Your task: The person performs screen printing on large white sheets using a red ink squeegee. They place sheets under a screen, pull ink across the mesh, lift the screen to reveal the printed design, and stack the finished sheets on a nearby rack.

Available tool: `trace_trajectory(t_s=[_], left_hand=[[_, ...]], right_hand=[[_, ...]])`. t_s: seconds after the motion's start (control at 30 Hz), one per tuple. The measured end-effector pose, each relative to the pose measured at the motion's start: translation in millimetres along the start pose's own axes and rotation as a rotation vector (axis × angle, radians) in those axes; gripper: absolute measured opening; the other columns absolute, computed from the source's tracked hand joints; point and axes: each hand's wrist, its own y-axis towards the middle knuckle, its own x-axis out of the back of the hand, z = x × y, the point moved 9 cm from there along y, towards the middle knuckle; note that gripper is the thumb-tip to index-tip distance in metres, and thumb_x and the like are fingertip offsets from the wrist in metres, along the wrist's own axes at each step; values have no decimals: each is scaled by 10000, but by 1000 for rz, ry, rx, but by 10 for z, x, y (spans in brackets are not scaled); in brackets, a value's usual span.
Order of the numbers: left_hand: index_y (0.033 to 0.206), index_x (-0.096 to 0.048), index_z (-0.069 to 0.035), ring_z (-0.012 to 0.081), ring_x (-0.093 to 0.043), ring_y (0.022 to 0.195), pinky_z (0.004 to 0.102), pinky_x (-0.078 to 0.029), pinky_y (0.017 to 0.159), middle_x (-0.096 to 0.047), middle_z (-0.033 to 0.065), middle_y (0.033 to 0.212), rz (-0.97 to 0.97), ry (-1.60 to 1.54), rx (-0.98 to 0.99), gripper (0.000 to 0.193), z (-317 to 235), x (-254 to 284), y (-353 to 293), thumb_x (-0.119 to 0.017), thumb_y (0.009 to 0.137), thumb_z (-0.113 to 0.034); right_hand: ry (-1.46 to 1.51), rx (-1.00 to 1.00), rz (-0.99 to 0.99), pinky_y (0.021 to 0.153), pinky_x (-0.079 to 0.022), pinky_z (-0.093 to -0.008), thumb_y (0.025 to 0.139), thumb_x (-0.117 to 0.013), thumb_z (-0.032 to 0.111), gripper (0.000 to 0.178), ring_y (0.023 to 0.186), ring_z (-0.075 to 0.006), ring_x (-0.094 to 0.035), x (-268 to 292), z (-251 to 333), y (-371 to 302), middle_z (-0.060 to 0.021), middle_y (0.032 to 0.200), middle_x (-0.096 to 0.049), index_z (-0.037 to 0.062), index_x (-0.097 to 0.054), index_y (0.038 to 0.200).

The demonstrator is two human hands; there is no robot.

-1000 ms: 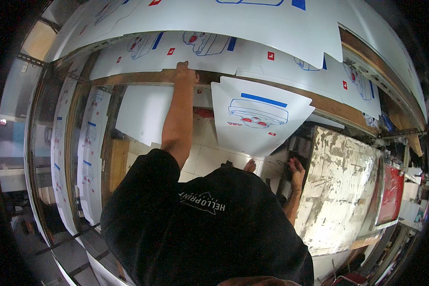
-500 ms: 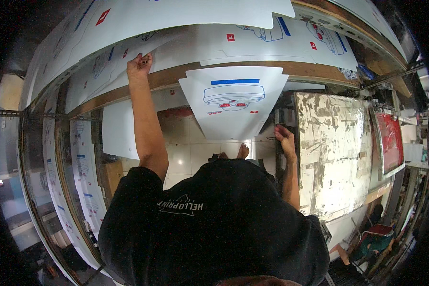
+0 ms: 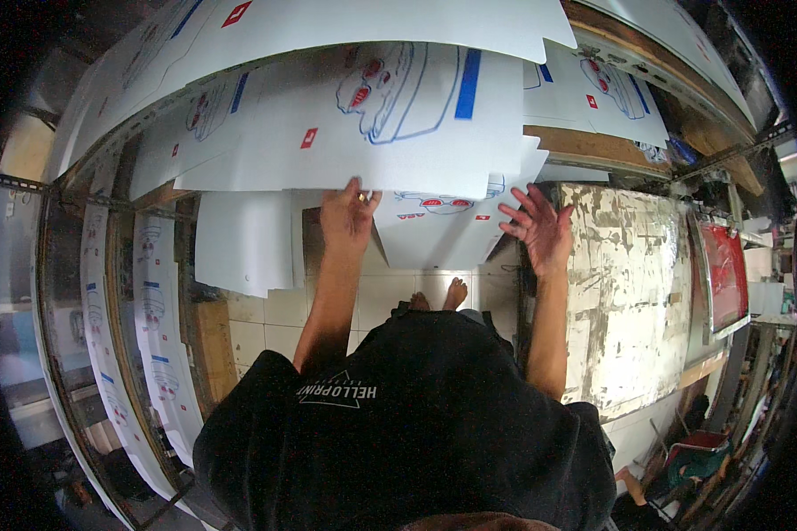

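My left hand (image 3: 349, 217) pinches the near edge of a white printed sheet (image 3: 266, 146). The sheet bears a blue line drawing, red marks and a blue bar, and it juts out from the shelf toward me. To its right, my right hand (image 3: 540, 228) is open with fingers spread, holding nothing, close to the sheet's right corner. Below, another white printed sheet (image 3: 438, 243) stands on edge, its upper part hidden behind the pulled-out one.
Above is a shelf layer of similar sheets (image 3: 372, 22). A wooden shelf edge (image 3: 584, 146) runs behind. On the right lies a paint-stained board (image 3: 624, 292) beside a red-panelled frame (image 3: 726, 270). More printed sheets (image 3: 155, 310) fill racks on the left. A person's leg (image 3: 630, 485) shows at lower right.
My left hand has come back toward me and to the right, drawing the sheet out over the shelf edge. My right hand has risen slightly and spread its fingers.
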Motion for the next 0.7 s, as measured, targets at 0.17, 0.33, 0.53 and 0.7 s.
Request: trace_trajectory(t_s=[0.17, 0.33, 0.53, 0.7], left_hand=[[1169, -497, -98, 210, -578, 981, 531, -429, 970, -589, 56, 1045, 4, 79, 124, 316, 244, 470, -335, -557, 892, 41], [1163, -499, -102, 202, -583, 966, 521, -441, 947, -596, 40, 989, 86, 63, 219, 309, 500, 690, -636, -568, 892, 30], [1176, -546, -112, 233, -560, 1063, 565, -355, 1027, -597, 62, 1065, 377, 650, -36, 276, 503, 1180, -881, -559, 923, -220], [1310, -504, -138, 226, -577, 948, 449, -482, 851, -619, 62, 1091, 126, -262, 152, 561, 150, 1287, -1181, -484, 926, -547]], right_hand=[[-27, 33, -93, 843, -527, -371, 900, -498, 588, 805, 1074, -250, -588, 156, -4, 366, -186, 1283, -530, -77, -400, 1344], [-189, 74, -351, 798, -517, -309, 856, -716, 241, 486, 916, -208, -641, 105, 100, 221, -147, 1059, -661, -87, -571, 1184], [-209, -36, -280, 706, -537, -296, 833, -740, 197, 389, 795, -171, -664, 4, 151, -86, -126, 953, -692, -51, -620, 1107], [-177, 86, -392, 640, -541, -273, 865, -703, 168, 305, 707, -153, -662, 232, 575, -939, -112, 889, -697, -57, -637, 1060]])
